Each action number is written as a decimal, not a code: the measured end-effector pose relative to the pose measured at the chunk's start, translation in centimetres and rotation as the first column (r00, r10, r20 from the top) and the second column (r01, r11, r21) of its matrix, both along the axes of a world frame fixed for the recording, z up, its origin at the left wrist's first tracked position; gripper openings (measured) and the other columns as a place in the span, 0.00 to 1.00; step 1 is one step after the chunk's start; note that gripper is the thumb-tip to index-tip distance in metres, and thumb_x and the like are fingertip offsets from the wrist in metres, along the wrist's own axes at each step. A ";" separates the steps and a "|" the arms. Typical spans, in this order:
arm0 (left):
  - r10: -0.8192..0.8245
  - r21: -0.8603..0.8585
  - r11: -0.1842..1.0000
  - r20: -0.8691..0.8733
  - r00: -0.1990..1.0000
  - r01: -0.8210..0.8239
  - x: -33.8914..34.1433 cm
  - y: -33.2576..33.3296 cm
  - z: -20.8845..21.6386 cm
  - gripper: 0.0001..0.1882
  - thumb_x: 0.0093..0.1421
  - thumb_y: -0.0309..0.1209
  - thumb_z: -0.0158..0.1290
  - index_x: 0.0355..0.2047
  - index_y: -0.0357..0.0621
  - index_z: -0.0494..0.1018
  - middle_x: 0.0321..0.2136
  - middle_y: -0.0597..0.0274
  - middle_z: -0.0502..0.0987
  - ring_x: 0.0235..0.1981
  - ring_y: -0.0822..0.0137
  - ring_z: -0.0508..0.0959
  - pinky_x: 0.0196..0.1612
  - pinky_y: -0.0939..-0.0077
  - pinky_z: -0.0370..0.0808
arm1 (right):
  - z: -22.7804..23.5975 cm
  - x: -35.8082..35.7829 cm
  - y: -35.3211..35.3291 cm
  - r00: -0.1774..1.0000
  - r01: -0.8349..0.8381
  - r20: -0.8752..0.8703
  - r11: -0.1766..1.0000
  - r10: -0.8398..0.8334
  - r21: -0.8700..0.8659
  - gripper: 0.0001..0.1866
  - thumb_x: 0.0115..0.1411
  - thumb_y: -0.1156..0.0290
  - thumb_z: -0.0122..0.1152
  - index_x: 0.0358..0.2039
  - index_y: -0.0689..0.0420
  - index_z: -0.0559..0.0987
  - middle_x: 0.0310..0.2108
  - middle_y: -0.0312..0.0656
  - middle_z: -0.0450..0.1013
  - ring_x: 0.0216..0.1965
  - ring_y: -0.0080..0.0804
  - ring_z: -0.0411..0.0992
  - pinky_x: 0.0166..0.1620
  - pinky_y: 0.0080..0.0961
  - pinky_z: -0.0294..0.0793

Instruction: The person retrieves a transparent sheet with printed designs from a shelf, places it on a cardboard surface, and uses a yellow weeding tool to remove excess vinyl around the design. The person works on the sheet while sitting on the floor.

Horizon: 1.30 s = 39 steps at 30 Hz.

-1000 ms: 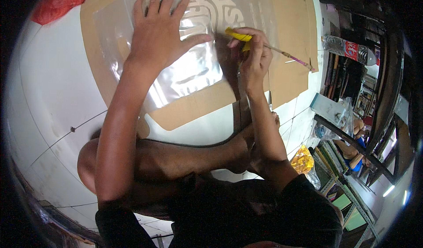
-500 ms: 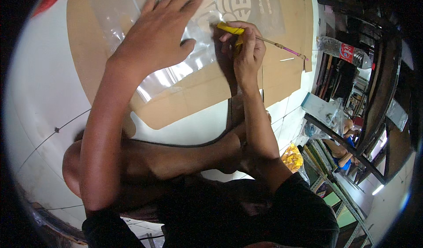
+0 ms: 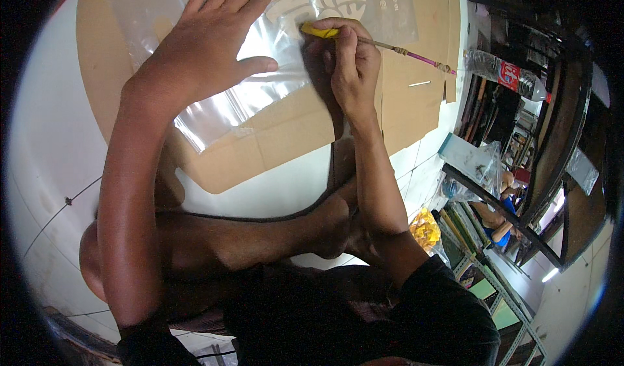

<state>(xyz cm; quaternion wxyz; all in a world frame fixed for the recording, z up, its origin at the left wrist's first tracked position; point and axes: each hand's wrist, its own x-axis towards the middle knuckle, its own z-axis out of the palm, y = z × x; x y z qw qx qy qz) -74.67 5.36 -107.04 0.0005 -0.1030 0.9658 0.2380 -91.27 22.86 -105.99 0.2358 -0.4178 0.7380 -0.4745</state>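
My left hand (image 3: 208, 48) lies flat with fingers spread over a clear plastic sheet (image 3: 253, 106), which shines with glare and rests on brown cardboard (image 3: 240, 164). My right hand (image 3: 354, 54) is closed around a thin stick-like tool (image 3: 403, 51) with a yellow wrapped part near its working end and a pink section toward its rear. The tool's working end points at the sheet, just right of my left thumb; whether it touches cannot be made out. Pale large lettering (image 3: 354, 2) shows near the top, beyond the right hand.
White floor tiles (image 3: 52, 126) surround the cardboard, and my folded leg (image 3: 260, 239) lies nearer than it. On the right are a plastic bottle (image 3: 500, 74), a dark wooden frame (image 3: 549, 145), a yellow bag (image 3: 425, 229) and a metal rack (image 3: 497, 294). A person (image 3: 500, 226) sits farther off.
The whole scene has shifted slightly left in the view. My left forearm has moved a little farther left than the sheet. My right hand keeps its hold on the tool.
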 end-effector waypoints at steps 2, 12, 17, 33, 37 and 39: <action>0.005 -0.002 1.000 0.020 1.000 -0.005 0.3 -0.1 0.3 0.53 0.66 0.59 0.51 0.74 0.32 0.40 0.76 0.42 0.41 0.78 0.51 0.35 0.78 0.54 0.33 | 0.1 0.3 -0.2 0.999 0.005 0.048 1.000 -0.005 -0.001 0.23 0.79 0.60 0.39 0.46 0.61 0.81 0.31 0.35 0.78 0.25 0.11 0.62 0.29 0.12 0.61; 0.007 -0.019 1.000 0.036 0.999 -0.006 0.3 -0.1 -0.1 0.54 0.67 0.60 0.49 0.75 0.33 0.39 0.76 0.43 0.40 0.78 0.51 0.35 0.78 0.55 0.31 | -0.8 0.0 0.0 0.999 -0.036 -0.010 0.999 0.036 -0.004 0.22 0.79 0.62 0.39 0.47 0.61 0.81 0.28 0.34 0.79 0.21 0.08 0.59 0.26 0.10 0.58; 0.012 0.002 1.000 0.094 0.995 -0.012 0.1 0.1 1.7 0.54 0.67 0.60 0.50 0.74 0.33 0.40 0.76 0.42 0.40 0.78 0.50 0.35 0.78 0.54 0.32 | -0.3 0.4 0.0 0.998 0.021 0.051 1.000 -0.020 0.000 0.21 0.77 0.65 0.45 0.40 0.67 0.83 0.27 0.38 0.77 0.26 0.18 0.71 0.31 0.20 0.72; 0.052 0.086 0.994 0.216 0.975 -0.072 -0.3 0.7 5.0 0.54 0.67 0.60 0.49 0.75 0.35 0.38 0.76 0.43 0.39 0.78 0.52 0.34 0.78 0.54 0.32 | 0.0 -0.6 0.3 0.981 0.124 0.166 0.984 -0.103 -0.124 0.22 0.77 0.63 0.41 0.42 0.65 0.81 0.28 0.41 0.78 0.26 0.23 0.72 0.32 0.21 0.72; 0.003 -0.033 0.999 0.076 0.997 0.000 0.3 -0.4 0.4 0.54 0.66 0.61 0.49 0.75 0.35 0.39 0.76 0.43 0.39 0.78 0.51 0.34 0.78 0.54 0.32 | -0.9 -0.5 -0.5 0.999 -0.038 -0.010 0.996 0.037 -0.084 0.22 0.79 0.60 0.40 0.44 0.62 0.81 0.31 0.39 0.80 0.25 0.16 0.71 0.28 0.13 0.66; 0.004 -0.035 0.999 0.065 0.998 -0.001 0.4 -0.4 0.2 0.54 0.66 0.61 0.50 0.75 0.35 0.39 0.76 0.43 0.39 0.78 0.51 0.35 0.78 0.54 0.32 | -0.6 -0.4 -0.4 0.999 -0.046 0.002 0.999 0.046 -0.023 0.22 0.79 0.60 0.40 0.44 0.61 0.81 0.32 0.38 0.80 0.25 0.14 0.70 0.28 0.12 0.65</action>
